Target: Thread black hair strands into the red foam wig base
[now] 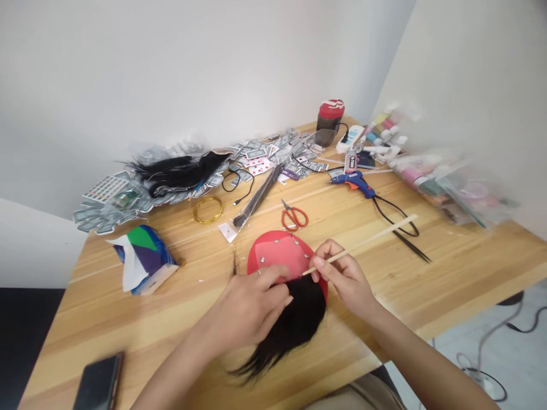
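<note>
Room: two white walls [171,74], meeting behind; grey floor [482,336] at far right.
Surface: one wooden table [85,302], cluttered.
Left: one phone [99,382], one tissue pack [143,261].
Back: one wire coil [207,209], many playing cards [260,165], one scissors [294,217], one glue gun [352,183].
Left hand [245,310]: fingers bent, resting on the hair; grip unclear.
Hair [290,324]: one black lock, on the lower edge of the disc.
Disc [277,253]: one, red, studded, flat on the table.
Right hand [342,279]: fingertips [318,263] pinching one stick [367,242].
</note>
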Motion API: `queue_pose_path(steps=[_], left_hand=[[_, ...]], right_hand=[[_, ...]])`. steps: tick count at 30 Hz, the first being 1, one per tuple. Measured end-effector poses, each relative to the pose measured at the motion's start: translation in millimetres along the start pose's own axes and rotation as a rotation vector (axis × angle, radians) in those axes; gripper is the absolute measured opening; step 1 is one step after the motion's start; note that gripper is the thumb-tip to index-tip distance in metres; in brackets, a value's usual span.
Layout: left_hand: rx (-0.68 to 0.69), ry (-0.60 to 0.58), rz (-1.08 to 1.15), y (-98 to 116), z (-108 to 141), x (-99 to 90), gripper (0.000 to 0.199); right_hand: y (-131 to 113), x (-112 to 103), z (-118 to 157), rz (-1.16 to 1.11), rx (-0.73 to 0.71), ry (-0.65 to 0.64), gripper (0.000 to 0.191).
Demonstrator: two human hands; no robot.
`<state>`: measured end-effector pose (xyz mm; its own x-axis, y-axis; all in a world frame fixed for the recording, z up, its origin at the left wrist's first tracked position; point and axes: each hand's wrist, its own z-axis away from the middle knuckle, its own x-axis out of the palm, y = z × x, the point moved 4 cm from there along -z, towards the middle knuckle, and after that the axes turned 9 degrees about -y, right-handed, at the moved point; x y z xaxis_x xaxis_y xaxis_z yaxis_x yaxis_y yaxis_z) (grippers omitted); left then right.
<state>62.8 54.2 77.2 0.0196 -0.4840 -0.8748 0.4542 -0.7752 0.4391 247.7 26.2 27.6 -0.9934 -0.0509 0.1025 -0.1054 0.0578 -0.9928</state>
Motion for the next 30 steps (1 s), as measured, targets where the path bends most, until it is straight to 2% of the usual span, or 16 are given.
queue_pose_path(steps=[4, 7, 12, 21, 30], left_hand=[[0.196, 0.102, 0.252, -12.3, -3.6, 6.9, 0.029], [0.241, 0.154, 0.393, -17.5, -7.9, 8.0, 0.023], [0.219, 0.229, 0.544, -24.0, -10.4, 9.5, 0.023], [0.163, 0.249, 0.675, -27.3, -8.6, 9.8, 0.023], [0.121, 0.235, 0.725, -25.6, -10.1, 11.5, 0.026]], right_hand=[[0.1, -0.1, 2.3, -0.004, -0.006, -0.013, 0.04], [-0.9, 0.0, 4.2, 0.004, -0.028, -0.035, 0.036], [-0.7, 1.3, 8.8, 0.04, -0.078, -0.018, 0.029], [1.8, 7.2, 16.0, 0.193, -0.27, 0.01, 0.02], [8.1, 5.9, 18.7, 0.161, -0.289, 0.075, 0.022]])
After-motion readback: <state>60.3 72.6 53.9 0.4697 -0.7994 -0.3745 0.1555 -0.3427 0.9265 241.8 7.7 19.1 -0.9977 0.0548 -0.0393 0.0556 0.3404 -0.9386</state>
